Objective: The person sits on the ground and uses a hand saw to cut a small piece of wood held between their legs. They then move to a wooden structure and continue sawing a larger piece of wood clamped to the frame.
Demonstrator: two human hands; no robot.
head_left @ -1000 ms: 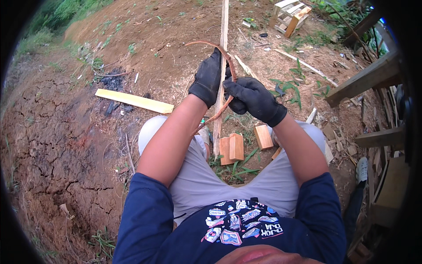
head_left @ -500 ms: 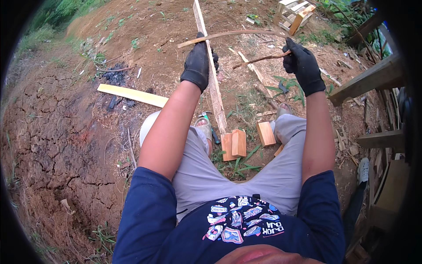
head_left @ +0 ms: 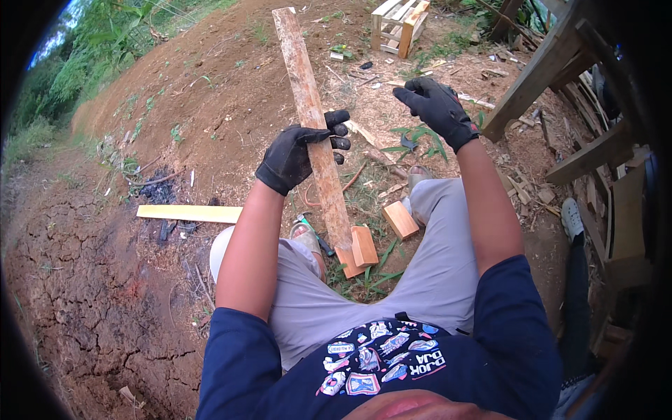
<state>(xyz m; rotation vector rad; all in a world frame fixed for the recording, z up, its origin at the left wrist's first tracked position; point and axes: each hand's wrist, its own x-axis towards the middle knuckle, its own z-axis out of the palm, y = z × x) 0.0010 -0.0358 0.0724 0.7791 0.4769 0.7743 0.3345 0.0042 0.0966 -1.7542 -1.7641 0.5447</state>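
Note:
My left hand [head_left: 297,150], in a black glove, is wrapped round a long rough plank [head_left: 318,150], with its thumb across the near face and its fingertips past the right edge. The plank stands tilted, its lower end at a flat wooden block [head_left: 350,264] between my feet. To the right, my gloved right hand [head_left: 435,108] is raised with its fingers loosely bent and apart, nothing visible in them. A thin reddish-brown strip [head_left: 355,176] lies on the ground, partly hidden behind the plank. A second block [head_left: 363,246] rests by the plank's foot.
A third wooden block [head_left: 400,220] lies by my right foot. A hammer [head_left: 323,243] is beside my left foot. A pale board [head_left: 189,213] lies at left. A slatted wooden crate [head_left: 400,28] stands far off. Timber beams [head_left: 535,70] and another person's shoe [head_left: 572,218] are at right.
My right hand has let go of the long curved strip, which has left both hands. The plank now shows its broad face, and my left hand has moved lower and left in view.

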